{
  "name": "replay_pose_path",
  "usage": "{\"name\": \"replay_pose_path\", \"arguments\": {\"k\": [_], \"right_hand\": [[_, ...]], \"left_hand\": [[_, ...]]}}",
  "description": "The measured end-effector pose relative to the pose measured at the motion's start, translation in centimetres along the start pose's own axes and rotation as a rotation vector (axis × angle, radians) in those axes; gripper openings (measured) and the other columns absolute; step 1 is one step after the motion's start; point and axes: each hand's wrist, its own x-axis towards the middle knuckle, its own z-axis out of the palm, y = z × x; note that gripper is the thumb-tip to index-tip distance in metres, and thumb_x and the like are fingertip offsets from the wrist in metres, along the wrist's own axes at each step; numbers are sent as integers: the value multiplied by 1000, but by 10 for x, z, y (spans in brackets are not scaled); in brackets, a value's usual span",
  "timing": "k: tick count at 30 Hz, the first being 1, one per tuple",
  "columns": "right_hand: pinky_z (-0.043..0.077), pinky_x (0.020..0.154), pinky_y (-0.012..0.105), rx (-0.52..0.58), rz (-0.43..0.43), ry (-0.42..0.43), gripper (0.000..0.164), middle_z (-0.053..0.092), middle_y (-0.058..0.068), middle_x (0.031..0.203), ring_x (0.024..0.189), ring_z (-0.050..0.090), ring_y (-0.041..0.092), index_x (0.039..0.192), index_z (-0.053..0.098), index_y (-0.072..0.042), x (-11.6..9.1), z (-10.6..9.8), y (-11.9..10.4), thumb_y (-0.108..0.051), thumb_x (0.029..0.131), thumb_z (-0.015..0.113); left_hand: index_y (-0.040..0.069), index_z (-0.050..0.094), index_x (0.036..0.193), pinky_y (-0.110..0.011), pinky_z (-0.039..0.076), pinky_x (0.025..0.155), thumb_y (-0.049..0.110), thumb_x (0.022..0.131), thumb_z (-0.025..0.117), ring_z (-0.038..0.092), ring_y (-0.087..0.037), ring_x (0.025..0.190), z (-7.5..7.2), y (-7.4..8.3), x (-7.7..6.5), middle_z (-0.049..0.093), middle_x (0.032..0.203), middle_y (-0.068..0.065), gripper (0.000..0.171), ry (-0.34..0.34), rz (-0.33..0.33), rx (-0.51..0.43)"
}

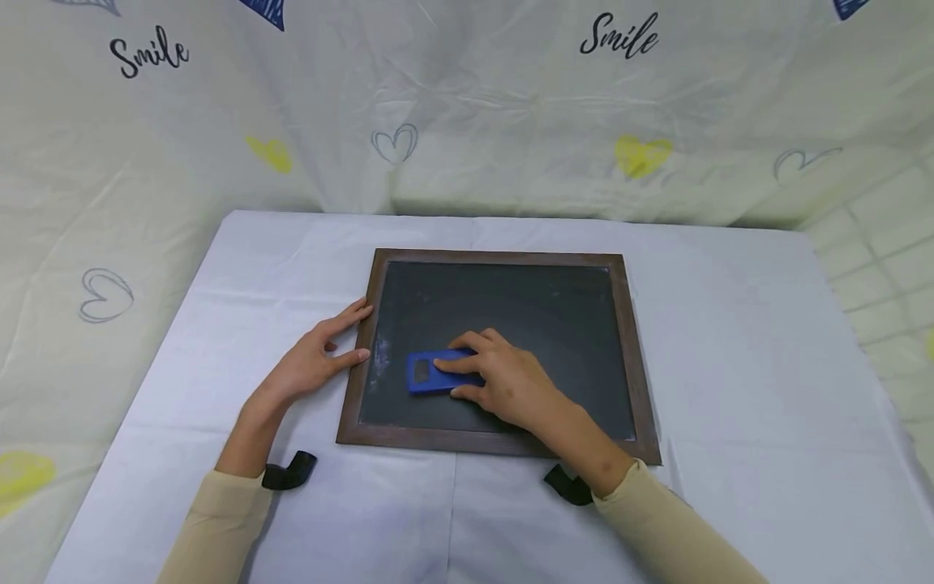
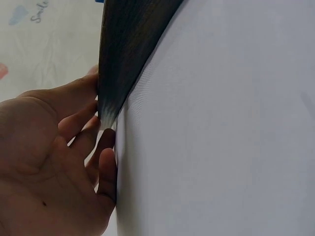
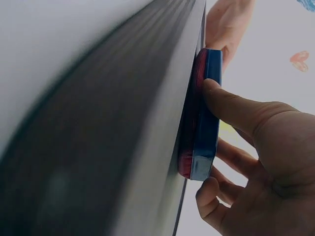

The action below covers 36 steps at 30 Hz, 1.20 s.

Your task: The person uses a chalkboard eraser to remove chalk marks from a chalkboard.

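A small chalkboard [image 1: 503, 324] in a brown wooden frame lies flat on the white-covered table. On its dark surface, left of the middle, rests a blue chalkboard eraser [image 1: 422, 371]; the right wrist view shows its reddish pad [image 3: 186, 160] turned to the board. My right hand [image 1: 507, 381] grips the eraser from its right end, thumb on the near side and fingers on the top and far side. With fairly straight fingers and thumb, my left hand [image 1: 310, 361] touches the left frame edge [image 2: 130, 49]. Pale chalk smears [image 1: 379, 361] show left of the eraser.
White cloth [image 1: 751, 349] covers the table around the board. Behind the table hangs a pale curtain [image 1: 503, 97] printed with hearts and lettering. Black bands stick out at the left cuff [image 1: 290, 470] and the right cuff [image 1: 569, 485], near the board's front side.
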Motion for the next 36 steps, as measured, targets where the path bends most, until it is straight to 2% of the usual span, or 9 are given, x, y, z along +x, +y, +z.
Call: {"name": "replay_pose_path", "arguments": {"k": [6, 15, 30, 36], "right_hand": [[60, 78, 41, -10, 33, 28, 49, 60, -5, 145, 133, 55, 19, 140, 64, -38, -6, -4, 10, -39, 93, 79], [60, 82, 45, 2, 94, 47, 49, 60, -4, 146, 135, 55, 21, 140, 65, -38, -12, -11, 24, -41, 93, 78], [59, 84, 51, 25, 242, 118, 51, 58, 0, 150, 140, 51, 28, 141, 66, -32, -34, -28, 65, -36, 93, 80], [56, 97, 54, 32, 233, 144, 51, 58, 6, 150, 140, 51, 32, 143, 66, -25, -39, -31, 71, -31, 93, 80]], "left_hand": [[24, 34, 164, -65, 35, 118, 28, 101, 70, 14, -31, 165, 0, 0, 0, 16, 177, 5, 73, -3, 9, -7], [24, 34, 164, -64, 35, 118, 29, 101, 70, 14, -31, 165, 1, 0, 1, 16, 177, 5, 74, 0, 1, 1], [20, 34, 165, -67, 34, 118, 28, 102, 69, 15, -35, 164, 1, 4, 0, 16, 177, -1, 73, 3, 12, 6], [21, 35, 164, -66, 35, 118, 27, 101, 70, 15, -33, 164, 1, 3, -1, 16, 177, 1, 72, 0, 2, -1]]}}
